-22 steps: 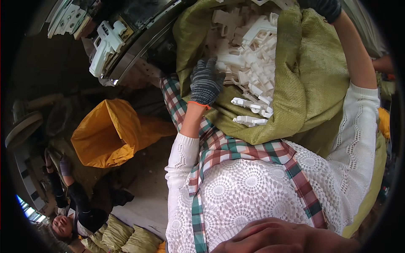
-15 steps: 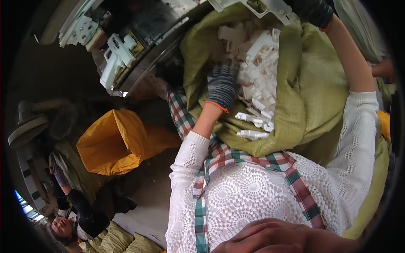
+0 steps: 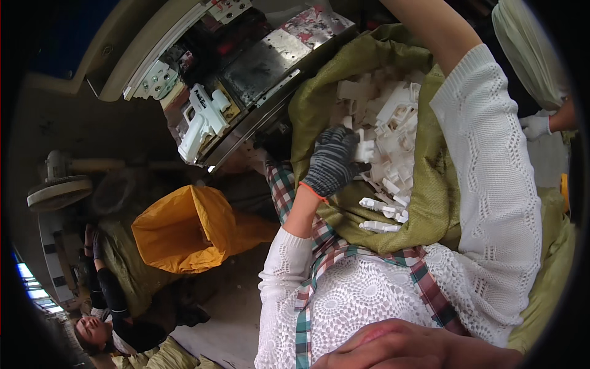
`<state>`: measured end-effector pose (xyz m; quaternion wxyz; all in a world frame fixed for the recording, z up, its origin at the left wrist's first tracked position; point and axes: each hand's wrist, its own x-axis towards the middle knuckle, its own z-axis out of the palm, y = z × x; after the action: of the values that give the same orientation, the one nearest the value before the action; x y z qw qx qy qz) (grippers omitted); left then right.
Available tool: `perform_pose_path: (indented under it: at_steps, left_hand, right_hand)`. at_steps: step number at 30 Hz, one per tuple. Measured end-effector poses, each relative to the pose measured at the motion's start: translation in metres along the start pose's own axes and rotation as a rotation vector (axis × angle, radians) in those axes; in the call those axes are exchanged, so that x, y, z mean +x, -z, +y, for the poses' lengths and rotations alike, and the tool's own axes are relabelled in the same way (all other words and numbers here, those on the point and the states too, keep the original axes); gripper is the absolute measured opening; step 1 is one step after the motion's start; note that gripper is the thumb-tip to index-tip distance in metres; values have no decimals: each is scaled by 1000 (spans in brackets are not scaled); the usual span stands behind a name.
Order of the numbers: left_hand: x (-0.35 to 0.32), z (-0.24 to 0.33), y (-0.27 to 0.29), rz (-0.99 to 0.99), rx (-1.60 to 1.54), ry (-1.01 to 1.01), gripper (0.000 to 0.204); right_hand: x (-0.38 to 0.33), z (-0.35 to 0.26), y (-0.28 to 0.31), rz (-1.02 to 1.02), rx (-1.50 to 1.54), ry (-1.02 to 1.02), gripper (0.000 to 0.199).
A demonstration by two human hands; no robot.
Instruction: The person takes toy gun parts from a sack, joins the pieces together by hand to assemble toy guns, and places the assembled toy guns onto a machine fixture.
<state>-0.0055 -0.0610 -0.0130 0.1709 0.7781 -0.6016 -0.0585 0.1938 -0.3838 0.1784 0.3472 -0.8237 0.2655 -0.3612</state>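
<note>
Reaching into the green sack, the left hand (in a dark knit glove) curls its fingers around white plastic parts heaped inside. The right hand runs off the top edge, so its grip cannot be told. Machinery crowds the sack's left rim; a yellow bag sits lower left.

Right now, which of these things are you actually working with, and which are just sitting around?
In use:
- left hand in a dark knit glove, fingers on the white plastic parts
- green sack holding those parts
- right arm reaching past the sack; its hand is out of view

Lying about:
- yellow bag, open
- machine with a white moulded piece
- another person's white-gloved hand
</note>
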Motion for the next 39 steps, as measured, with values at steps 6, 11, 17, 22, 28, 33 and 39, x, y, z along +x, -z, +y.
perform_pose_path:
  at_steps: [6, 11, 17, 22, 28, 33, 39]
  left_hand:
    - [-22, -15, 17, 579, -1266, 226, 51]
    - [-23, -33, 13, 636, -1702, 836, 30]
    - [-32, -39, -2, 677, -1066, 746, 32]
    - [-58, -38, 3, 643, -294, 354, 25]
    - [-64, -58, 92, 1317, 357, 266, 26]
    - [-69, -111, 150, 476, 318, 813, 43]
    - [-101, -97, 146, 429, 712, 602, 53]
  right_hand:
    - [-134, 6, 78, -422, 135, 318, 35]
    - [-265, -2, 97, -1079, 86, 625, 45]
    - [-334, 3, 82, -1076, -418, 1000, 51]
    - [-329, 5, 63, -782, -250, 1195, 46]
    - [-259, 1, 61, -905, -55, 664, 42]
    - [-247, -17, 60, -863, -29, 592, 34]
    - [-240, -33, 9, -711, 187, 854, 48]
